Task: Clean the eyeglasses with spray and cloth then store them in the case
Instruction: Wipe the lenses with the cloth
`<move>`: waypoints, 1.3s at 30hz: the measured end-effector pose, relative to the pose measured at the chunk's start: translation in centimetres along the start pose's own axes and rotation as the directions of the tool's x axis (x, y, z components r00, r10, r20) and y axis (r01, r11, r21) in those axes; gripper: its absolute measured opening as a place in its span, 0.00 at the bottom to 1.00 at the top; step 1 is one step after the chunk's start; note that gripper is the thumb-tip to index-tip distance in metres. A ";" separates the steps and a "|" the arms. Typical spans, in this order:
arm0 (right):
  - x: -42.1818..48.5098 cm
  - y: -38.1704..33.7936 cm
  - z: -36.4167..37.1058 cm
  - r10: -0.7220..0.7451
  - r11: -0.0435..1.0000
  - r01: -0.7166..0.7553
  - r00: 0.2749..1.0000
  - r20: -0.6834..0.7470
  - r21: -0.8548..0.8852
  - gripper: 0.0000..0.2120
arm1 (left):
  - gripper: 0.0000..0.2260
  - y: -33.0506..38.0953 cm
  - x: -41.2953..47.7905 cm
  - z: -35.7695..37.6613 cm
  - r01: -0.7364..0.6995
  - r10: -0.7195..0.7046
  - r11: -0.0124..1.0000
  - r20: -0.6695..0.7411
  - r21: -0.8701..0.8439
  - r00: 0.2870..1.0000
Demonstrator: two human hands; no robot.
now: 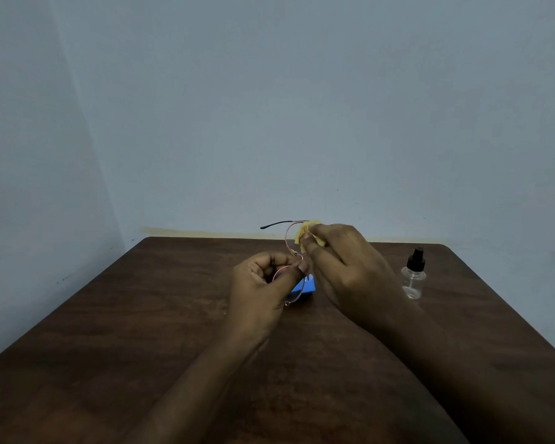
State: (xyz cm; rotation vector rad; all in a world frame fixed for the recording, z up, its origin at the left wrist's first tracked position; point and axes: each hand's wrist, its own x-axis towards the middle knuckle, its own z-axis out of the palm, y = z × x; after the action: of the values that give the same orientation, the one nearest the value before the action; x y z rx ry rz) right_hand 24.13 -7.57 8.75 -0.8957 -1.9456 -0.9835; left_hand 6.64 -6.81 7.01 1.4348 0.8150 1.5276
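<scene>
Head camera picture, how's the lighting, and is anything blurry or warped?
Head view: dim, flat light; left hand, right hand and dark table underexposed. Head view: soft overall; the eyeglasses show faintly, the clear spray bottle too, only the yellow cloth stands out. Head view: wide-angle stretch toward the bottom corners.

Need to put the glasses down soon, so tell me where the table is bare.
Bare: the left half of the table, from its edge to the left hand; also the strip right of the spray bottle. Crowded: the centre, with the right hand, eyeglasses, cloth and blue case.
</scene>
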 end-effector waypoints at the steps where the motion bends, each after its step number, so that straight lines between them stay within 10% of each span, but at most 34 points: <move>1: 0.0 -0.2 0.0 -0.013 1.000 0.013 1.000 0.001 0.009 0.11 | 0.06 0.1 0.0 0.0 0.004 -0.004 1.000 0.001 -0.005 1.000; 16: 0.7 -0.1 -0.3 0.035 0.973 -0.033 0.999 -0.008 0.228 0.10 | 0.04 -0.1 0.2 -0.1 0.047 -0.048 0.998 -0.019 -0.028 0.999; 18: 1.1 0.0 -0.5 0.414 0.807 -0.356 0.910 -0.023 0.470 0.10 | 0.05 0.1 0.5 -0.1 0.058 -0.061 0.995 -0.037 -0.077 0.997; 20: 1.8 0.5 -0.6 0.767 0.360 -0.598 0.627 0.137 0.716 0.11 | 0.02 0.3 0.7 -0.2 0.068 -0.069 0.987 -0.008 -0.146 0.998; 22: 2.2 1.1 -0.5 0.812 -0.111 -0.610 0.399 0.425 0.784 0.10 | 0.03 0.3 0.6 -0.2 0.066 -0.062 0.984 0.031 -0.166 0.998; 24: 2.3 1.2 -0.5 0.680 -0.411 -0.558 0.339 0.650 0.721 0.10 | 0.06 0.3 0.4 -0.1 0.076 -0.067 0.986 0.063 -0.147 0.996; 32: 2.7 0.6 -1.3 0.386 -0.713 -0.478 0.341 0.857 0.512 0.11 | 0.09 0.0 0.0 0.0 0.139 -0.126 0.985 0.121 -0.105 0.985; 39: 2.8 0.5 -1.8 0.292 -0.730 -0.483 0.419 0.860 0.484 0.19 | 0.07 0.1 0.2 -0.2 0.177 -0.155 0.972 0.143 -0.154 0.977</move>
State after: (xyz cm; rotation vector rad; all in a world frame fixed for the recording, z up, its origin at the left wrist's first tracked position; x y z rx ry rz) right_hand 23.85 -8.23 12.02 -0.6326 -0.9549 1.5700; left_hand 6.42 -6.63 7.12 1.2949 0.6939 1.3279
